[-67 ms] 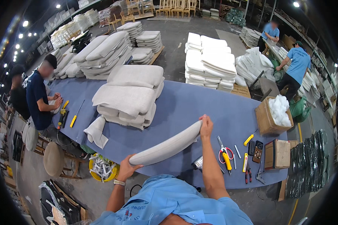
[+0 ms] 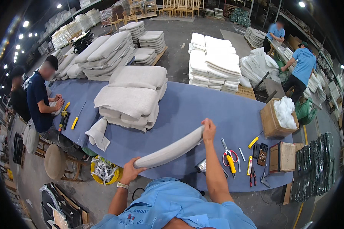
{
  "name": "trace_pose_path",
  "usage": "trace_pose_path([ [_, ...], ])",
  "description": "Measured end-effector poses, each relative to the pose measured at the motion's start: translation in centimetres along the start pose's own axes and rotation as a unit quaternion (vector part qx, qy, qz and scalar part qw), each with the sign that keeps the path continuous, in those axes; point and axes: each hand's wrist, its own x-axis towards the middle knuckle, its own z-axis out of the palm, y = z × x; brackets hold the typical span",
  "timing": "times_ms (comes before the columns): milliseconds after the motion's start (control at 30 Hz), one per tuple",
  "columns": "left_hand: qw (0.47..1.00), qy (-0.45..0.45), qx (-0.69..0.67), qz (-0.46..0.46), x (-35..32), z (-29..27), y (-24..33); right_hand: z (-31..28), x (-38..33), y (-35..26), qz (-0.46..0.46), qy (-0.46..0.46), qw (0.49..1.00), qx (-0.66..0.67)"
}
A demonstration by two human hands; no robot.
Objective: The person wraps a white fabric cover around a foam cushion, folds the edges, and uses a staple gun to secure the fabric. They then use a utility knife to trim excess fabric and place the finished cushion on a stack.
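Between my two hands I hold a long, curved, padded cushion (image 2: 170,151) covered in light grey fabric, its right end raised higher than its left. My left hand (image 2: 130,170) grips the lower left end, thumb along its near side. At the upper right end, my right hand (image 2: 208,130) is closed round the tip. Beneath the cushion lies the blue-grey covered table (image 2: 179,110). A stack of grey fabric-covered cushions (image 2: 132,97) rests on the table beyond my left hand, with a loose grey fabric piece (image 2: 98,134) beside it.
Right of my right arm lie red-handled scissors (image 2: 228,154), a yellow screwdriver (image 2: 253,142), pliers (image 2: 253,177) and a phone (image 2: 262,154). A carton of white stuffing (image 2: 273,122) stands behind them. A yellow basket of scraps (image 2: 116,176) is at the left. A co-worker (image 2: 40,95) stands at the table's left end.
The cushion's right end and my right hand have shifted very slightly left and down. My left hand has moved slightly right, still gripping the cushion.
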Motion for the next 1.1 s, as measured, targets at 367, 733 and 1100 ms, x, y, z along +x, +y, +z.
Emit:
trace_pose_path([
  [367,0.96,-0.14,0.228,0.083,4.9,1.1,6.4,1.3,-0.4,0.9,0.007,0.06,0.998,-0.008],
  [733,0.937,-0.215,0.247,0.118,8.4,2.9,11.0,0.6,1.7,3.2,0.112,-0.027,0.984,0.137],
  [1100,0.911,-0.31,0.229,0.144,15.0,10.2,19.5,0.7,0.9,4.8,0.044,0.004,0.993,0.109],
])
